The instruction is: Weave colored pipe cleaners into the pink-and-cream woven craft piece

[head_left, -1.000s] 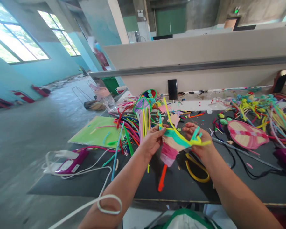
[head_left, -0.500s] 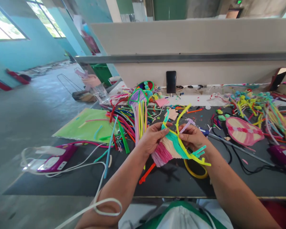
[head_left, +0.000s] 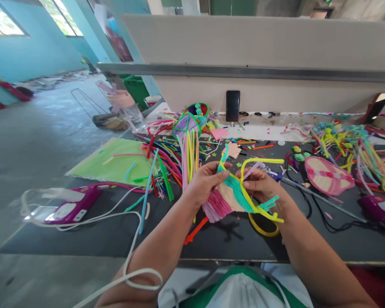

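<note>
My left hand (head_left: 208, 182) pinches the left edge of a striped pipe cleaner panel (head_left: 229, 194), with rows in purple, pink, cream and teal. At its upper right edge, my right hand (head_left: 262, 185) closes on a yellow pipe cleaner (head_left: 263, 161) running along the teal row. That yellow strand's free end bends over to the right above my right hand. A lilac piece (head_left: 255, 170) shows by the right fingers; whether they hold it is unclear. Teal and yellow ends stick out at the panel's lower right. Beneath lies a yellow ring (head_left: 265, 233), partly hidden.
Purple glue-gun-like devices (head_left: 72, 207) with a white cord lie left, another at far right. Bundled pipe cleaners (head_left: 189, 158), a green sheet (head_left: 111, 164) and a pink-and-cream oval piece (head_left: 329, 174) surround the hands. A phone (head_left: 232, 106) leans against the partition.
The yellow pipe cleaner's free end, which pointed up, now bends over to the right. Both hands keep their hold on the panel. The view has tilted slightly downward.
</note>
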Demonstrator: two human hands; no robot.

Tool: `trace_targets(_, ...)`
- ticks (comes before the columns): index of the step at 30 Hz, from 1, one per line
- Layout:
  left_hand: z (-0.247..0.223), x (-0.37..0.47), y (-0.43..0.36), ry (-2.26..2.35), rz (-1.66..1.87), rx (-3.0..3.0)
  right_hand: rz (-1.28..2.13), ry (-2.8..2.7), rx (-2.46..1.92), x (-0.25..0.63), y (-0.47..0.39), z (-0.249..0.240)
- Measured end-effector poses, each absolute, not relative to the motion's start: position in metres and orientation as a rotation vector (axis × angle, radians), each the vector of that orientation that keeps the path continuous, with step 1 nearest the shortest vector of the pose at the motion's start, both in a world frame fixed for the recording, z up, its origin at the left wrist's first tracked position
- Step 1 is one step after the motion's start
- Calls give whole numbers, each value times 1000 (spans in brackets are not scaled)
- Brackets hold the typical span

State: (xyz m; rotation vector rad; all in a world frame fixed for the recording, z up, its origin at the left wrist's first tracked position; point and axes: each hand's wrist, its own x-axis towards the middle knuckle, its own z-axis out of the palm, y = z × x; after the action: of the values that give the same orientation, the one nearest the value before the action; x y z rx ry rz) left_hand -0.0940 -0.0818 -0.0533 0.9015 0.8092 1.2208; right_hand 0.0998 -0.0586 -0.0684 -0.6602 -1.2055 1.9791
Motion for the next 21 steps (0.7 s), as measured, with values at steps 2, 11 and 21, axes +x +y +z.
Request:
trace_targets(2,-54,-94,-82,808,1222,907,1996,-1185,-660,100,-58,-69)
trace_targets(11,-56,-94,-80,824,1224,938,1791,-1103,-618,85,-55,-73)
trace_targets(21,-58,-94,-79,830,1200,928,1782,-1173,-689,88,-51,-82)
